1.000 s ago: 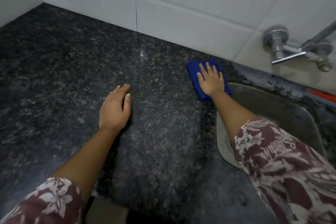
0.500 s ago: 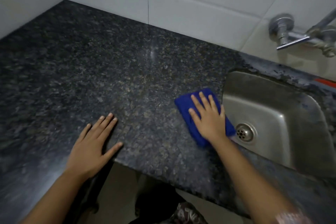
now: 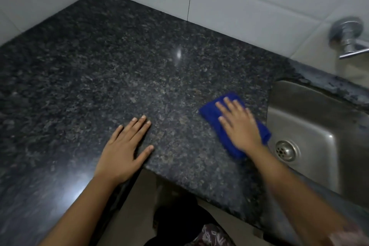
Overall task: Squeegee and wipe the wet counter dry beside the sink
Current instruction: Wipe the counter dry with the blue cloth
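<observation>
A dark speckled granite counter [image 3: 119,78] fills most of the view. A folded blue cloth [image 3: 211,113] lies on it right beside the steel sink [image 3: 311,118]. My right hand [image 3: 238,125] presses flat on the cloth, fingers spread and pointing toward the far left; the cloth's right corner reaches the sink's edge. My left hand [image 3: 124,150] rests palm down on the bare counter near the front edge, fingers apart, holding nothing. No squeegee is in view.
White wall tiles [image 3: 229,0] back the counter and meet in a corner at the far left. A chrome tap [image 3: 348,38] sticks out of the wall above the sink, whose drain [image 3: 285,150] shows. The counter's front edge drops to the floor [image 3: 139,205] below.
My right hand dragged the blue cloth from the back wall toward the front along the sink's left edge. The left hand stayed flat on the counter while the view shifted.
</observation>
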